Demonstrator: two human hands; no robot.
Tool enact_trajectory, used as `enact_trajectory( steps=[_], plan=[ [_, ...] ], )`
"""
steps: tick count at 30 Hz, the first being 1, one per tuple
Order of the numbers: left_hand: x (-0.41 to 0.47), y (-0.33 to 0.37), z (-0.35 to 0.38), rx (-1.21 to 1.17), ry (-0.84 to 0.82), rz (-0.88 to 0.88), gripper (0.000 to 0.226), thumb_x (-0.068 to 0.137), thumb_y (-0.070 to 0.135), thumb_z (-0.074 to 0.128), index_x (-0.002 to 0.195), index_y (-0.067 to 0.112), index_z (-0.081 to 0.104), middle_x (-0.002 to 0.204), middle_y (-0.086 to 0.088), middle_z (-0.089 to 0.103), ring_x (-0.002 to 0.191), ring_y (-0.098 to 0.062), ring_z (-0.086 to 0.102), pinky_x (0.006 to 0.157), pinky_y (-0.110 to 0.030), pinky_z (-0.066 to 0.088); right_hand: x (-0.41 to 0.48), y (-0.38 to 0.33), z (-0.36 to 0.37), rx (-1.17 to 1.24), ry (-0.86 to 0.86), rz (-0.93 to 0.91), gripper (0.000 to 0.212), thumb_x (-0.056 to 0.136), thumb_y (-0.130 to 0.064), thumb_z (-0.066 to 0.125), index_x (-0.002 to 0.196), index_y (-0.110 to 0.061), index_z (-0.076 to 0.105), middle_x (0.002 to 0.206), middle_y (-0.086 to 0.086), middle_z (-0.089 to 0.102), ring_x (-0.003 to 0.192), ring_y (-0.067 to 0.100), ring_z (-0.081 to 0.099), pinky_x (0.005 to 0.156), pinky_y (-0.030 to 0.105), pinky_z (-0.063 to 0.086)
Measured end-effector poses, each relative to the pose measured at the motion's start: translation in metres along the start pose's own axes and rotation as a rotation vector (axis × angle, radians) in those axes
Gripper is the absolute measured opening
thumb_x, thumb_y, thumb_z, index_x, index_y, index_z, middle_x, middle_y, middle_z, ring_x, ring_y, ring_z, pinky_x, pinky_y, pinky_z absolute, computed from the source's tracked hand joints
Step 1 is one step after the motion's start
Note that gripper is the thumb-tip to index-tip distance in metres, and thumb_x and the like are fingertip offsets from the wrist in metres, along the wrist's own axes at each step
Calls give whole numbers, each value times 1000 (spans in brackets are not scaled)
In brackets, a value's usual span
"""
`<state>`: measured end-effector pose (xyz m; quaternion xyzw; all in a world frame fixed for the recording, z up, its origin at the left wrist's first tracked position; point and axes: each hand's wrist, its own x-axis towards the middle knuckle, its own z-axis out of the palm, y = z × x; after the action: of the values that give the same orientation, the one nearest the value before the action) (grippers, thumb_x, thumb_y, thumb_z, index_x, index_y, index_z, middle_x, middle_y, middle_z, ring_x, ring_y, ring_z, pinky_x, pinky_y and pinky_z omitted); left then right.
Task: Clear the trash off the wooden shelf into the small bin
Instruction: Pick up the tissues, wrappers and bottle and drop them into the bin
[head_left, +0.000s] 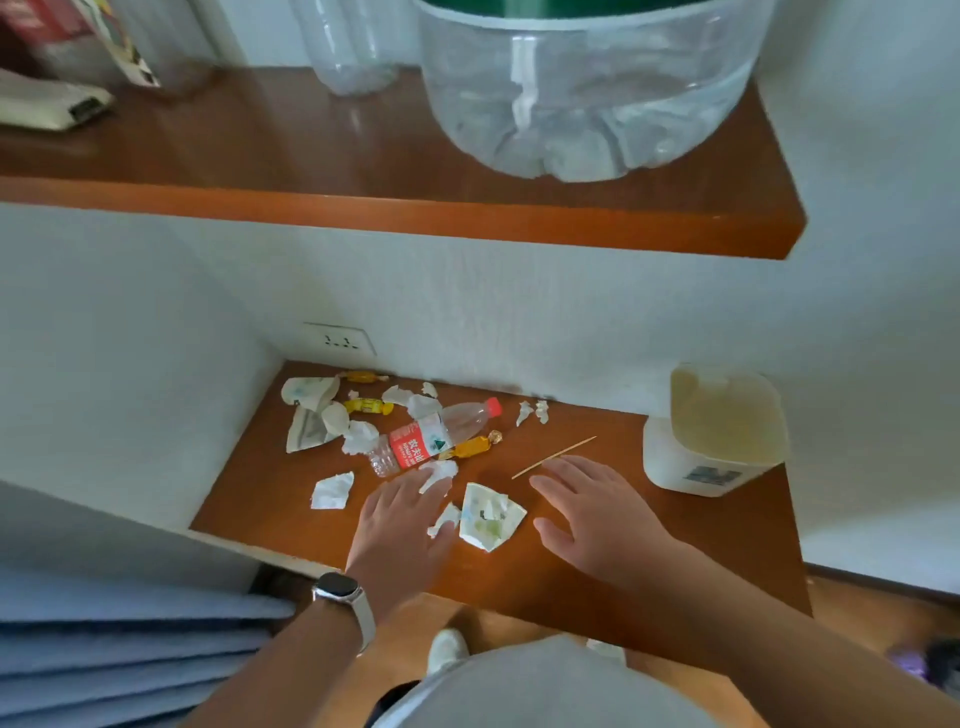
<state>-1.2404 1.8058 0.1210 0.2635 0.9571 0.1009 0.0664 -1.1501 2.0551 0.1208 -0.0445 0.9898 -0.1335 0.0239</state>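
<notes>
While both hands (402, 519) hover flat, trash (491, 514) lies between.

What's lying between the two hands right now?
Head view: a crumpled printed paper and a small tissue scrap lie on the shelf between the left hand and the right hand.

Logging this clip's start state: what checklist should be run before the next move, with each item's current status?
1. Hands free: ok; left hand and right hand are open, holding nothing.
2. Something in reach: ok; paper lies between the hands, stick by the right fingertips.
3. Upright bin on shelf: ok, at the right end.
4. Open bin: cannot tell; its cream top may be lid or inside.
5. Closed bottle: ok, red cap on.
6. Cleared shelf: not ok; wrappers and tissues lie on it.
</notes>
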Motion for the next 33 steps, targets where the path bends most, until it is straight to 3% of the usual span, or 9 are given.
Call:
enact_trajectory(
  steps=[8, 14, 22, 27, 33],
  plan=[
    [-11, -131, 2, 3, -53, -59, 50, 96, 46, 51, 143, 31, 46, 152, 4, 43, 140, -21, 37, 112, -46, 33, 34, -77, 40, -25, -42, 102, 53, 89, -56, 46, 136, -32, 49, 145, -11, 50, 136, 16, 43, 101, 27, 25],
    [-5, -188, 20, -86, -101, -91, 48, 95, 41, 53, 141, 27, 48, 148, 2, 47, 136, -19, 40, 106, -41, 39, 54, -111, 71, 10, -91, 204, 49, 93, -51, 47, 137, -31, 45, 146, -12, 46, 133, 13, 42, 100, 26, 39],
    [16, -220, 43, -157, -178, -165, 46, 97, 40, 53, 141, 30, 45, 151, 1, 43, 138, -22, 38, 105, -44, 40, 77, -109, 108, 0, -172, 417, 56, 89, -48, 58, 137, -24, 42, 142, -3, 48, 128, 17, 46, 96, 31, 49],
    [30, -222, 58, -192, -131, -190, 46, 93, 35, 60, 137, 26, 50, 144, -1, 49, 130, -25, 45, 98, -43, 44, 83, -86, 117, 82, -108, 578, 50, 89, -42, 61, 132, -20, 46, 130, -1, 54, 115, 17, 52, 88, 32, 52],
    [43, -223, 67, -110, -162, -178, 44, 95, 36, 57, 136, 21, 51, 131, -5, 56, 121, -26, 50, 93, -43, 46, 89, -67, 125, 202, -231, 702, 71, 84, -50, 63, 142, -15, 41, 138, 7, 49, 125, 26, 48, 100, 45, 48]
  ],
)
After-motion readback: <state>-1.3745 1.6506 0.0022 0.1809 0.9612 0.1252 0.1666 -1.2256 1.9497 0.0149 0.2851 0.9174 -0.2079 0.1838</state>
